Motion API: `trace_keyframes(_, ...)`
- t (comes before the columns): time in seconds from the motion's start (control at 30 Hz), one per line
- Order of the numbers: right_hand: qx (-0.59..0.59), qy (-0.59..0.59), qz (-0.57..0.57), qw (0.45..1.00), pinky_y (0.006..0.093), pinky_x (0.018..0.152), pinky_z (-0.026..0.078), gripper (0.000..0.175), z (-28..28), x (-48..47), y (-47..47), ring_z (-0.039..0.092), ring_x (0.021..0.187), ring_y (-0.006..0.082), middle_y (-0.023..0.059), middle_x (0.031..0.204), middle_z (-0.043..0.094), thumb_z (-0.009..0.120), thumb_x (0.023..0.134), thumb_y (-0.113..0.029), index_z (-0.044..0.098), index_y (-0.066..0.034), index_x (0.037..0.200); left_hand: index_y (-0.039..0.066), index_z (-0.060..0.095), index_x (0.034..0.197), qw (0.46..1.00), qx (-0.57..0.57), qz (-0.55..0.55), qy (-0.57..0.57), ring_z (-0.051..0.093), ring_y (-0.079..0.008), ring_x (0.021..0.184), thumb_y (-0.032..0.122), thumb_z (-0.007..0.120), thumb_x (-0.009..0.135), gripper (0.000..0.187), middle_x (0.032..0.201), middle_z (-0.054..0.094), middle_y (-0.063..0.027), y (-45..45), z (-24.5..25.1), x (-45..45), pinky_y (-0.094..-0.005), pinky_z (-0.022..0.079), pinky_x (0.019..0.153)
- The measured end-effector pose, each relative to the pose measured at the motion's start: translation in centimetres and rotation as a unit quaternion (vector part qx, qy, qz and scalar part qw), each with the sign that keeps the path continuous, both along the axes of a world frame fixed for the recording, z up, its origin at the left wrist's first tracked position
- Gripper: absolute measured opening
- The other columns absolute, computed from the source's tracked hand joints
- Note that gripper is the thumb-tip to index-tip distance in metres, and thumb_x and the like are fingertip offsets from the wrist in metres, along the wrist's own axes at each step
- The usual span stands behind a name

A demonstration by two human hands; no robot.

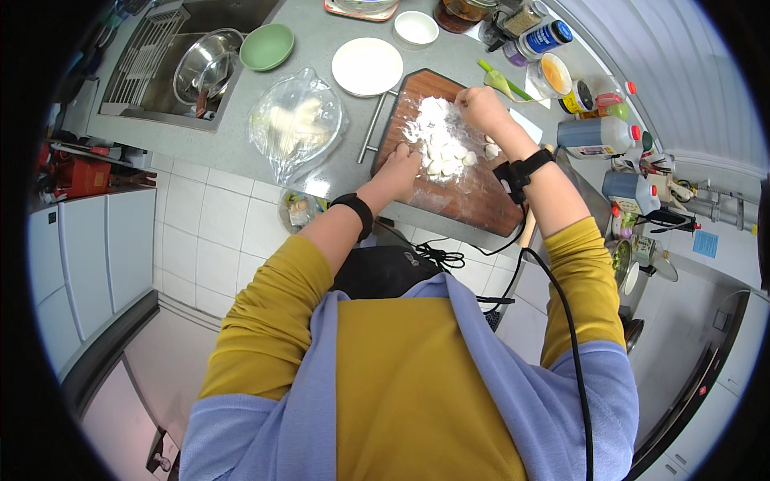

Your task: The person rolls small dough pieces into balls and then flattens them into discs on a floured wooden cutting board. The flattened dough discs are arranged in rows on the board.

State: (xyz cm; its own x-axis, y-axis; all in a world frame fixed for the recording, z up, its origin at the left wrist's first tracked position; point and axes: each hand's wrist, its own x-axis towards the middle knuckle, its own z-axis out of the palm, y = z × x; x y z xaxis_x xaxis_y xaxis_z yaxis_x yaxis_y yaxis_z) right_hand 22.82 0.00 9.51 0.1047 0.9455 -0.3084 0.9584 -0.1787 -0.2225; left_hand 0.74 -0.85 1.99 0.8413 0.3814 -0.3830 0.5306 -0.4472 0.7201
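A dark-edged wooden cutting board [436,201] lies on the counter in front of me. On it is a heap of white flour [435,113], with several small floured dough pieces [446,160] clustered at its near side. A few more dough pieces [491,148] sit apart, by my right forearm. My left hand [397,171] rests at the board's left edge, fingers partly curled, beside the dough pieces. At the far right of the flour is my right hand [481,109], its fingers bunched and pointing down. Whether it pinches anything is hidden.
Left of the board stands a plastic-covered bowl of dough [296,125]. Beyond are a white plate [367,66], a white bowl [415,30] and a green bowl [267,47] near the sink [198,123]. Jars and bottles [595,137] line the right side. A black cable [565,306] hangs from my right wrist.
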Motion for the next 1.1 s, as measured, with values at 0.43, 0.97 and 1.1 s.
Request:
trace_keyframes(0.43, 0.051, 0.036, -0.052, 0.997, 0.0382, 0.076, 0.053, 0.015, 1.0, 2.0, 0.9, 0.066, 0.079, 0.0359, 0.0187, 0.081, 0.068, 0.06, 0.078, -0.009, 0.073, -0.0058, 0.084, 0.008, 0.049, 0.099, 0.999, 0.028, 0.023, -0.034, 0.049, -0.0392, 0.105, -0.001, 0.082, 0.054, 0.057, 0.108, 0.043, -0.0157, -0.5, -2.6, 0.1, -0.0401, 0.045, 0.088)
trace_keyframes(0.97, 0.116, 0.034, 0.103, 0.987, 0.0374, 0.083, 0.053, 0.034, -0.2, -8.0, 12.4, 0.068, 0.088, 0.0333, 0.0186, 0.096, 0.07, 0.062, 0.081, -0.011, 0.071, -0.0139, 0.114, 0.005, 0.05, 0.1, 0.998, 0.035, 0.009, -0.052, 0.051, -0.0439, 0.103, 0.0, 0.076, 0.057, 0.051, 0.11, 0.044, -0.022, -0.1, -2.2, -0.1, -0.0439, 0.046, 0.089)
trace_keyframes(1.1, 0.176, 0.12, 0.118, 0.97, 0.0376, 0.085, 0.053, 0.03, 1.7, -4.2, 9.4, 0.068, 0.09, 0.0319, 0.0154, 0.099, 0.07, 0.06, 0.079, -0.011, 0.073, -0.0109, 0.106, 0.008, 0.05, 0.096, 0.994, 0.065, 0.026, -0.085, 0.052, -0.0411, 0.097, 0.004, 0.08, 0.051, 0.055, 0.102, 0.045, -0.0182, -0.3, -3.1, -0.1, -0.0414, 0.047, 0.081)
